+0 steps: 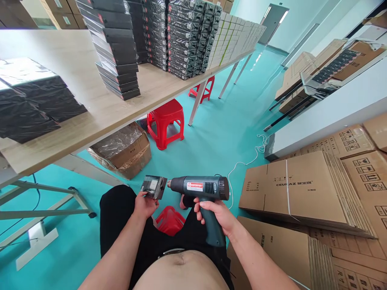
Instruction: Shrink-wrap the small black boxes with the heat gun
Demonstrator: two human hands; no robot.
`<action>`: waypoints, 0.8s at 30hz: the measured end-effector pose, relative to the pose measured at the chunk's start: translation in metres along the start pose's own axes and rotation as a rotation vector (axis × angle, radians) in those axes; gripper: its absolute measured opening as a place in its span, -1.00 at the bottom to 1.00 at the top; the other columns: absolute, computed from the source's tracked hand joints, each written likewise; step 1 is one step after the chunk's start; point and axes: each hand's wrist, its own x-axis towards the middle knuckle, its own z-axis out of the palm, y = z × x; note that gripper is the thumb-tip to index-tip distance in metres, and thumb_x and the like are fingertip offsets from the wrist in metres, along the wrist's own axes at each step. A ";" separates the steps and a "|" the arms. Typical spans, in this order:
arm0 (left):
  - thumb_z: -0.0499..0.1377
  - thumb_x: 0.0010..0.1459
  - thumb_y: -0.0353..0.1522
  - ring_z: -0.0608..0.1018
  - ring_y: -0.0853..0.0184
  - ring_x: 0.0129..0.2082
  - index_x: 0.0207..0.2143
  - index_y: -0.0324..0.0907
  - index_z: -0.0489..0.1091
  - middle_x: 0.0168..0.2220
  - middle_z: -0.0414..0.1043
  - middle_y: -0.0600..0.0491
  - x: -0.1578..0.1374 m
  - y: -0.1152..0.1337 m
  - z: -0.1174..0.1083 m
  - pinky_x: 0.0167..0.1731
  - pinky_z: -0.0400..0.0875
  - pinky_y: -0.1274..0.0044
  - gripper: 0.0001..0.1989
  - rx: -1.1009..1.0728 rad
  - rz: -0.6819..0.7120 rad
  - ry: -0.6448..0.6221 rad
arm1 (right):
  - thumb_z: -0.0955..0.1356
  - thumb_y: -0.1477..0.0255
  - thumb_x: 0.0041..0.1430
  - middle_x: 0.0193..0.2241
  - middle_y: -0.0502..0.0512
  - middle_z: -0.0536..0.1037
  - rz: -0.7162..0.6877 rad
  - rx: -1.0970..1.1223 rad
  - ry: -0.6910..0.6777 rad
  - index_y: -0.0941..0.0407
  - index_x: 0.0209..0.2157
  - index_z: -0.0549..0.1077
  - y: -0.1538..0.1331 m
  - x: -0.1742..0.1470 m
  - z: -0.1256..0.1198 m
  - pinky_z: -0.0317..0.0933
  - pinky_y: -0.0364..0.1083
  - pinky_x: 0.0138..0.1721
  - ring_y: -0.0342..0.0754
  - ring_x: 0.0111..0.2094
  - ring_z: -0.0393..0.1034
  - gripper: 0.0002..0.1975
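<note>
The right hand [216, 213] grips the handle of a heat gun [199, 189], nozzle almost touching the small dark box [153, 187] pinched in the left hand [145, 205] above the lap. Judging by this, film-shrinking is underway; next, turning the box evenly seems needed.

A teal floor [223, 133] runs to a grey door [272, 22] in pale walls. A long wooden table [90, 100] carries stacked black boxes [116, 48]; red stools [165, 123] stand beneath its edge. Flattened cartons [305, 189] lie at right.
</note>
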 end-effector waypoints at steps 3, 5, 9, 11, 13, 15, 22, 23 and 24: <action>0.09 -0.21 -0.37 0.45 0.25 -0.58 -0.40 -0.14 0.31 -0.43 0.44 0.00 -0.002 -0.001 0.002 -0.59 0.26 0.46 -0.78 0.007 -0.006 0.003 | 0.36 0.37 0.04 -0.40 0.12 0.54 -0.035 -0.010 0.024 0.19 -0.22 0.45 -0.003 0.009 0.007 0.29 -0.14 -0.50 -0.10 -0.48 0.42 -0.74; 0.10 -0.22 -0.37 0.44 0.26 -0.59 -0.40 -0.14 0.31 -0.44 0.44 0.01 -0.003 0.000 0.001 -0.60 0.25 0.46 -0.78 0.006 -0.018 0.015 | 0.36 0.36 0.04 -0.41 0.12 0.54 -0.040 -0.027 0.053 0.20 -0.23 0.45 -0.004 0.014 0.010 0.29 -0.14 -0.51 -0.10 -0.49 0.43 -0.74; 0.09 -0.23 -0.36 0.42 0.27 -0.61 -0.39 -0.13 0.32 -0.46 0.43 0.01 -0.003 0.000 -0.001 -0.60 0.23 0.46 -0.77 0.012 -0.021 0.038 | 0.39 0.36 -0.01 -0.45 0.13 0.55 -0.020 -0.045 0.040 0.21 -0.26 0.47 -0.004 0.021 0.013 0.29 -0.12 -0.54 -0.07 -0.52 0.43 -0.73; 0.09 -0.23 -0.37 0.41 0.27 -0.62 -0.40 -0.13 0.31 -0.46 0.43 0.01 -0.003 0.000 -0.001 -0.61 0.22 0.47 -0.77 0.002 -0.020 0.033 | 0.41 0.35 -0.02 -0.44 0.13 0.55 -0.026 -0.043 0.052 0.21 -0.26 0.47 -0.003 0.024 0.012 0.30 -0.12 -0.54 -0.07 -0.52 0.43 -0.72; 0.09 -0.24 -0.37 0.41 0.27 -0.62 -0.40 -0.13 0.31 -0.47 0.42 0.00 -0.003 -0.001 0.000 -0.60 0.22 0.47 -0.77 -0.018 -0.030 0.019 | 0.40 0.34 -0.01 -0.43 0.11 0.55 -0.041 -0.036 0.103 0.19 -0.26 0.47 -0.003 0.028 0.008 0.30 -0.14 -0.53 -0.11 -0.51 0.42 -0.73; 0.08 -0.24 -0.37 0.43 0.24 -0.60 -0.40 -0.13 0.30 -0.46 0.42 -0.01 -0.004 -0.001 0.001 -0.60 0.22 0.46 -0.77 -0.040 -0.056 0.010 | 0.39 0.33 0.01 -0.43 0.10 0.54 -0.039 -0.027 0.150 0.18 -0.26 0.47 -0.004 0.028 0.000 0.30 -0.16 -0.53 -0.13 -0.51 0.41 -0.74; 0.08 -0.28 -0.38 0.48 0.17 -0.55 -0.50 -0.13 0.22 -0.48 0.40 -0.02 -0.007 0.000 0.004 -0.58 0.28 0.40 -0.84 -0.098 -0.065 0.042 | 0.38 0.33 0.03 -0.41 0.12 0.54 0.059 -0.006 0.153 0.17 -0.23 0.47 0.001 0.000 -0.032 0.29 -0.16 -0.51 -0.10 -0.47 0.42 -0.73; 0.07 -0.29 -0.39 0.48 0.16 -0.54 -0.48 -0.14 0.25 -0.47 0.40 -0.02 -0.008 0.000 0.006 -0.55 0.31 0.37 -0.82 -0.091 -0.066 0.045 | 0.38 0.33 0.03 -0.41 0.11 0.54 0.067 -0.007 0.161 0.17 -0.23 0.47 0.003 -0.005 -0.034 0.28 -0.16 -0.51 -0.11 -0.47 0.42 -0.73; 0.07 -0.30 -0.40 0.49 0.16 -0.52 -0.45 -0.14 0.28 -0.45 0.42 -0.03 -0.008 0.000 0.008 -0.52 0.33 0.35 -0.78 -0.083 -0.064 0.043 | 0.37 0.34 0.03 -0.42 0.11 0.53 0.075 -0.007 0.170 0.18 -0.24 0.47 0.005 -0.008 -0.035 0.28 -0.16 -0.52 -0.11 -0.48 0.41 -0.74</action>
